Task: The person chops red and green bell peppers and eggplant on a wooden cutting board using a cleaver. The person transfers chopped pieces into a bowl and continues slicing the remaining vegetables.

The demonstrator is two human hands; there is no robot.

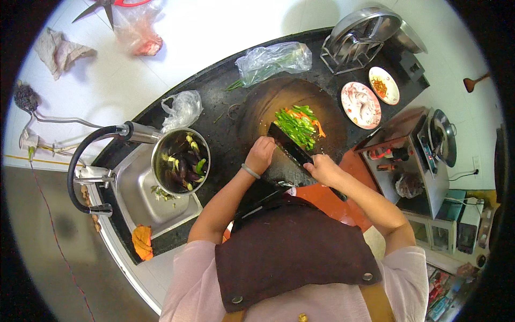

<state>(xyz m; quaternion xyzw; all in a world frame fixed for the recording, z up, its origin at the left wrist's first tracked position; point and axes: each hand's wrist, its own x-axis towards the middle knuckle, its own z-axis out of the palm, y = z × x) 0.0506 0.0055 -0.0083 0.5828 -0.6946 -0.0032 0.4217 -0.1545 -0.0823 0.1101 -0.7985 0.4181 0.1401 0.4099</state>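
Observation:
My right hand (323, 169) grips a dark cleaver (291, 147) at its handle end, over the near part of a round wooden chopping board (257, 104). My left hand (260, 153), with a bangle at the wrist, is at the far left end of the blade, fingers bent; whether they pinch the blade or only touch it I cannot tell. Just beyond the blade lies a pile of cut green and orange-red peppers (295, 124). A clear plastic bag with green stalks (275, 62) lies behind the board.
On the left, a steel pot of eggplants (181, 162) stands over the edge of a sink (141, 197) with a faucet (100, 209). Two plates, one pinkish (361, 105) and one with chopped bits (384, 85), sit at right near a rack (352, 52). An orange cloth (142, 242) hangs at the counter edge.

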